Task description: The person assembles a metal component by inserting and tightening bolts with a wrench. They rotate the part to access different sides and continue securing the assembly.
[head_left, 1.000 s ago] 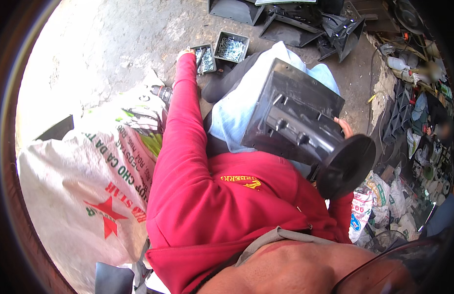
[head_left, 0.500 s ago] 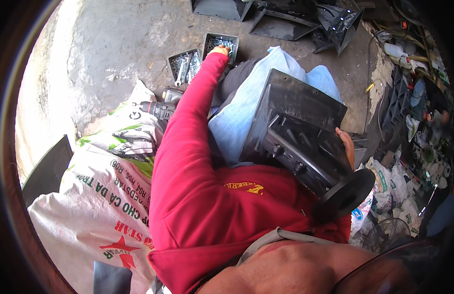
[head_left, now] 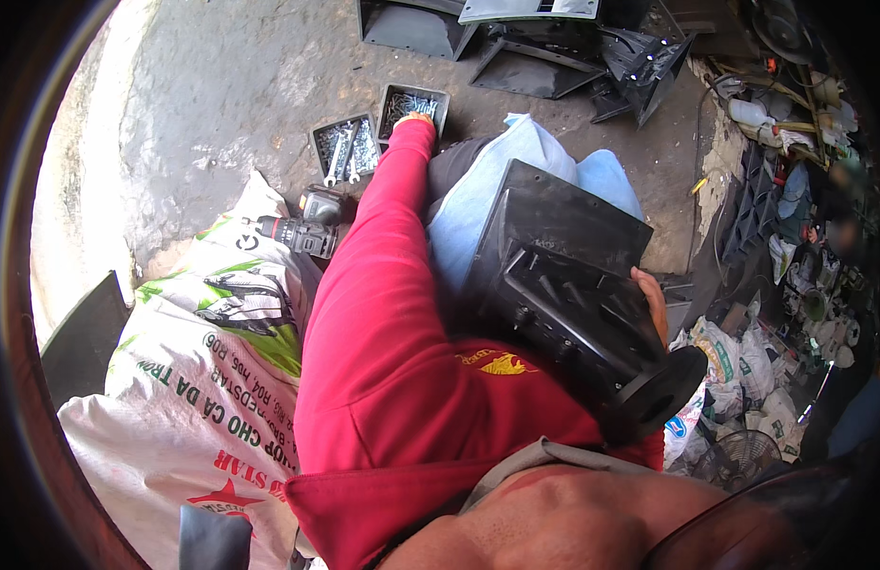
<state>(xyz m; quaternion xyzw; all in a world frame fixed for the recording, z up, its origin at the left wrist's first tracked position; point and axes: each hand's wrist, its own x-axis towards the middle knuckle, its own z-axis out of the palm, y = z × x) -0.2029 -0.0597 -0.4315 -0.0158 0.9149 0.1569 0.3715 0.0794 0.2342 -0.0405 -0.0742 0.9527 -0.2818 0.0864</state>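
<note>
My left hand (head_left: 418,118) reaches into the dark rectangular tray (head_left: 444,112) of bolts; its fingertips are mostly hidden among the bolts. Beside that tray is a second tray (head_left: 318,152) of small metal fasteners, with wrenches (head_left: 342,157) lying across it. On my lap, over a light blue cloth (head_left: 535,147), rests a black plastic housing (head_left: 578,223) with a flat flange and a round end. My right hand (head_left: 652,302) grips the housing's right edge, the fingertips showing over it.
A cordless drill (head_left: 302,236) lies left of my forearm, by a white printed sack (head_left: 145,399). Several black plastic housings (head_left: 535,66) stand on the floor ahead. Plastic bags (head_left: 735,366), a fan guard (head_left: 744,451) and mixed clutter fill the right side.
The view has shifted, so the trays and drill sit lower in the picture and a pale panel shows at the top. My left hand stays in the bolt tray; my right still holds the housing.
</note>
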